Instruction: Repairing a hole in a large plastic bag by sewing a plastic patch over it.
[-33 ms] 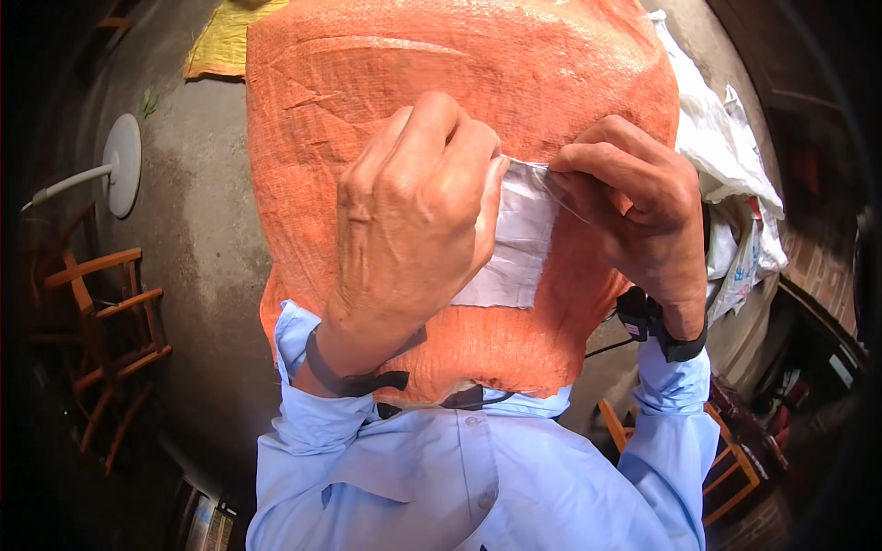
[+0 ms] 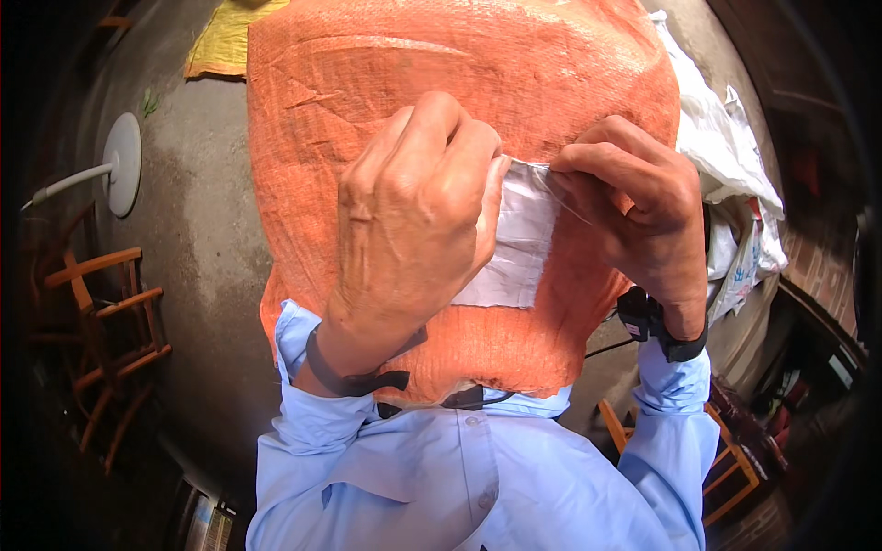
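An orange woven sack (image 2: 367, 83) lies spread before me, reaching down to my waist. On it is a white, creased rectangular patch (image 2: 519, 239), which looks like fabric or woven plastic. My left hand (image 2: 418, 197) is closed, its thumb and fingertips pinching the patch's upper edge; the back of the hand covers the patch's left part. At the upper right corner, my right hand (image 2: 634, 184) pinches the same edge between thumb and forefinger. A thin pale thread-like line (image 2: 571, 208) runs down from that pinch. Whether a needle is in the fingers cannot be made out.
White plastic sacks (image 2: 726, 156) lie to the right of the orange one. A yellow woven sack (image 2: 225, 41) is at the far left. Left on the concrete floor are a round white stand base (image 2: 122, 165) and a wooden chair (image 2: 110, 312). More wooden furniture (image 2: 730, 468) stands near right.
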Demonstrator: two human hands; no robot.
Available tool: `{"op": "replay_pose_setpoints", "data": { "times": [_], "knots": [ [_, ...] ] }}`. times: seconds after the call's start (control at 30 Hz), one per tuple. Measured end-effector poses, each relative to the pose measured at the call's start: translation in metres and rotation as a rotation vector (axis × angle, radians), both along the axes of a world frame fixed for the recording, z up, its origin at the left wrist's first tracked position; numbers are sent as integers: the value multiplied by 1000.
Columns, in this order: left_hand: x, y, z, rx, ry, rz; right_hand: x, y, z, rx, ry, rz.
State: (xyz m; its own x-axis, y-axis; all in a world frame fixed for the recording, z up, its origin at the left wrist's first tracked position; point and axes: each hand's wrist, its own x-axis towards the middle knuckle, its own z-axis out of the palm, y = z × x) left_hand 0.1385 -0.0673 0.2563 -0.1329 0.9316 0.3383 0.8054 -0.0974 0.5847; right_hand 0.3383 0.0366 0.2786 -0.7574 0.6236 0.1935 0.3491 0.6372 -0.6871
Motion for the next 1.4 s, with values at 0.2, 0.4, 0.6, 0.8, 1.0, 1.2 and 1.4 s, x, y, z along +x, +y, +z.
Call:
{"op": "replay_pose_setpoints", "data": {
  "times": [0.2, 0.4, 0.6, 0.8, 1.0, 1.2, 1.4],
  "knots": [
    [-1, 0, -1, 6, 2, 0, 0, 0, 0, -30, 19, -1],
    [-2, 1, -2, 0, 28, -3, -1, 0, -2, 1, 38, 8],
    [-1, 0, -1, -2, 27, -6, -3, -1, 0, -16, 38, 12],
    [-2, 0, -3, 2, 48, -10, -2, 0, 0, 2, 15, 38],
    [-3, -1, -6, -15, 53, -19, -4, 2, 2, 11, 1, 61],
    [-2, 0, -2, 7, 20, -29, -7, -2, -1, -16, 23, 30],
    [-3, -1, 0, -22, 22, -25, -10, -3, -4, 49, 14, 40]
  ]
}}
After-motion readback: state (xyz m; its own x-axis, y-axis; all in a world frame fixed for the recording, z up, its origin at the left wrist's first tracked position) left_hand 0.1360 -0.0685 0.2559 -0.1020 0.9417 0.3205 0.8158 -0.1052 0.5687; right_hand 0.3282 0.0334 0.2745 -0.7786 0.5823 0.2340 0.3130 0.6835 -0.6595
